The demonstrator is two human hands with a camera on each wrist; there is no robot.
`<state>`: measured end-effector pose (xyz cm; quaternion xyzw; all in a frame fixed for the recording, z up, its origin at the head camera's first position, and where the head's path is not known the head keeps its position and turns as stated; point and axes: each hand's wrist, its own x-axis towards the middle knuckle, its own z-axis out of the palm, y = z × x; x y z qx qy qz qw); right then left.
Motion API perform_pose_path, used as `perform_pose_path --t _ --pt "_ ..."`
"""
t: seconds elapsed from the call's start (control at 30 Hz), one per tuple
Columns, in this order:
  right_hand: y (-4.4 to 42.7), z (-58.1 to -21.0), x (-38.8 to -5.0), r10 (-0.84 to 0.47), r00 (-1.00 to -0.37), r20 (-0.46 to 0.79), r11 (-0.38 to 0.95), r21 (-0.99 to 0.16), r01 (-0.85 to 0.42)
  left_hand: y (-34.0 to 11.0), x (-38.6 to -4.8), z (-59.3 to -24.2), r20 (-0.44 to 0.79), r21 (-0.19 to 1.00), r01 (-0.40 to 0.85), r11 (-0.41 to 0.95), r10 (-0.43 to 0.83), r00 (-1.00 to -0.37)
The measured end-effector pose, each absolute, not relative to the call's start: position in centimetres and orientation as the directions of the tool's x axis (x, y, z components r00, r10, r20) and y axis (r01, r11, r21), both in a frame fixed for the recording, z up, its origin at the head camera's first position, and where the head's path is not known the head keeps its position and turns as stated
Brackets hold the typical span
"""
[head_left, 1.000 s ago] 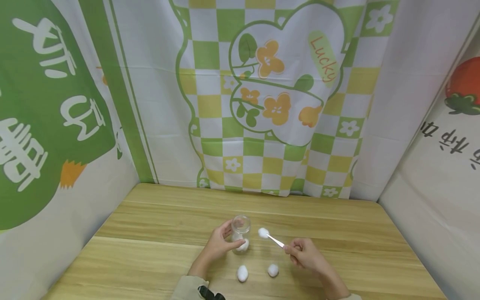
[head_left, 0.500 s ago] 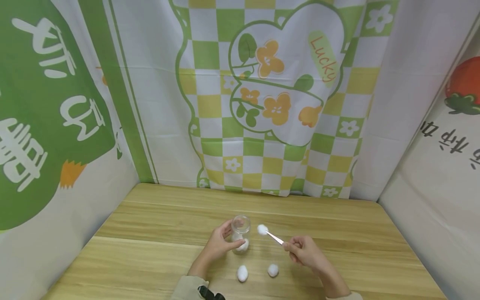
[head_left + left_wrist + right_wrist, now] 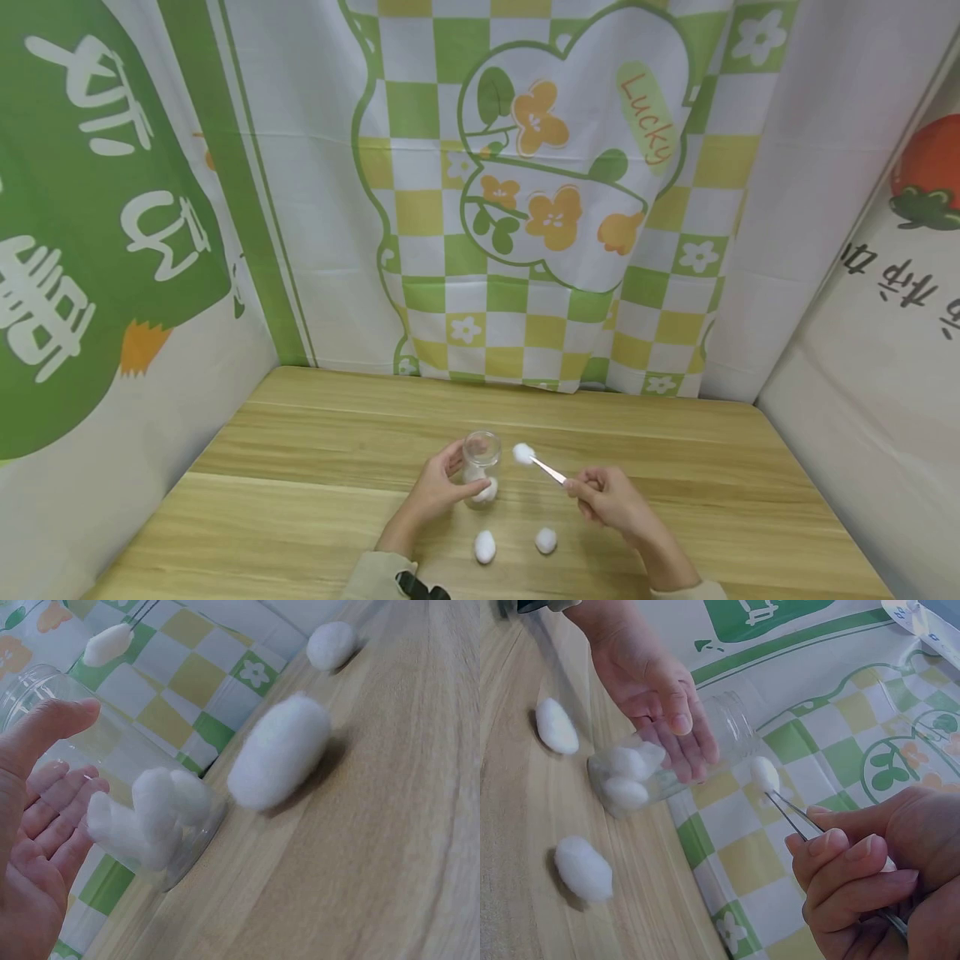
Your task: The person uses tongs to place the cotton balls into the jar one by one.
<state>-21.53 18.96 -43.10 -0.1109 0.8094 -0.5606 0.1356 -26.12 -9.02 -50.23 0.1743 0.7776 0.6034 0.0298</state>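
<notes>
A clear glass jar [image 3: 482, 450] stands upright on the table with several white cotton balls [image 3: 156, 814] at its bottom. Around its side curve the thumb and fingers of the left hand [image 3: 438, 485]. The right hand [image 3: 611, 500] pinches metal tweezers [image 3: 549, 471], whose tips grip another cotton ball [image 3: 522, 453]. In the right wrist view that ball [image 3: 765, 775] is held up beside the jar's mouth, apart from the glass. Two loose cotton balls, one left [image 3: 485, 547] and one right [image 3: 546, 541], lie on the table in front of the jar.
The wooden table [image 3: 337, 425] reaches back to a checked green and yellow curtain [image 3: 540, 333]. Printed cloth hangs along both sides. A black band [image 3: 420, 587] is at the left sleeve.
My right hand, with the tweezers and their cotton ball, has risen slightly and moved a little to the left. My left hand and the jar have stayed in place.
</notes>
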Motion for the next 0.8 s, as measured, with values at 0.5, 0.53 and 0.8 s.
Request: perform_pose_path --t 0.5,0.53,0.8 --pt "18.3 -42.2 -21.7 -0.330 -0.942 -0.062 0.365 -0.929 -0.066 -8.8 -26.0 -49.9 0.148 0.958 0.208 0.196 0.283 -0.948" --pt "18.3 -42.2 -21.8 -0.330 -0.942 -0.060 0.363 -0.929 -0.068 -8.8 -26.0 -49.9 0.146 0.958 0.206 0.197 0.282 -0.948" --pt "18.0 -41.7 -21.8 -0.344 -0.938 -0.053 0.351 -0.933 -0.076 -8.8 -25.9 -49.8 0.147 0.957 0.209 0.202 0.284 -0.947"
